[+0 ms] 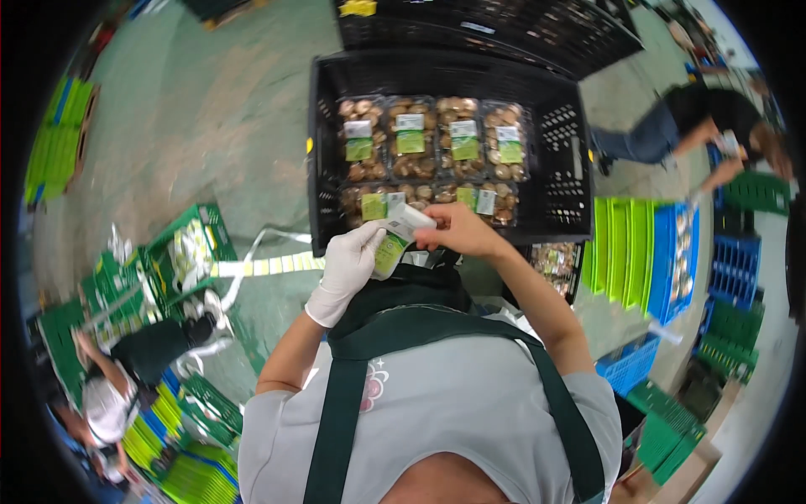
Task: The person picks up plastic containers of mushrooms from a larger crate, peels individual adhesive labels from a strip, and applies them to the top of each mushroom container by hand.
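Note:
My left hand (346,270), in a white glove, grips a stack of green-and-white labels (391,249) in front of my apron. My bare right hand (464,232) pinches the upper right end of these labels; whether one is peeled away is too small to tell. Just beyond both hands stands a black plastic crate (550,197) with clear packs of brown mushrooms (410,119) in two rows. Green-and-white labels lie on the packs in the far row and on near-row packs. My hands partly cover the near row.
Another black crate (504,29) stands behind. Lime-green crates (621,252) and a blue crate (676,260) are at right. A green crate with label strips (222,231) sits at left. One person (138,357) works at lower left, another (705,118) at upper right.

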Available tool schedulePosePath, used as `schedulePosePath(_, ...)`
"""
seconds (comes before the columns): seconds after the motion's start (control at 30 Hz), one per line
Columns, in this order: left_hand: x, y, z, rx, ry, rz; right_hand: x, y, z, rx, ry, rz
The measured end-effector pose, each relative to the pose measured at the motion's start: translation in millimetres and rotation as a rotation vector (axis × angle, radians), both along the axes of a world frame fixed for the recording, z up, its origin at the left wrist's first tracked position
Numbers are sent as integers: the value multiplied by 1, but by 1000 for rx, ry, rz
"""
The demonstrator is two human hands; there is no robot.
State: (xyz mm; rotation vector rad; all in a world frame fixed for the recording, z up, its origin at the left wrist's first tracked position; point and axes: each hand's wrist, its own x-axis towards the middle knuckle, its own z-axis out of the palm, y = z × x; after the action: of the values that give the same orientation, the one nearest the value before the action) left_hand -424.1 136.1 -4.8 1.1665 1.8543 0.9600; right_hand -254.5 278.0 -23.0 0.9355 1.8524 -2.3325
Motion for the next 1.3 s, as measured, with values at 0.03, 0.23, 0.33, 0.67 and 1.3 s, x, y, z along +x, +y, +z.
schedulePosePath(0.03,4,10,-5,40,116,-16,9,-4,6,143,-45,-51)
schedulePosePath(0.23,37,73,8,-154,108,-225,70,2,19,633,-215,-506)
schedulePosePath(0.33,49,100,10,-457,-909,-247,103,10,29,787,-201,-700)
schedulePosePath(0.67,213,159,18,-469,-557,-1303,198,28,60,935,-114,-920)
schedulePosePath(1.3,700,108,154,-29,-492,-1554,430,-358,255,1252,-1051,-1821)
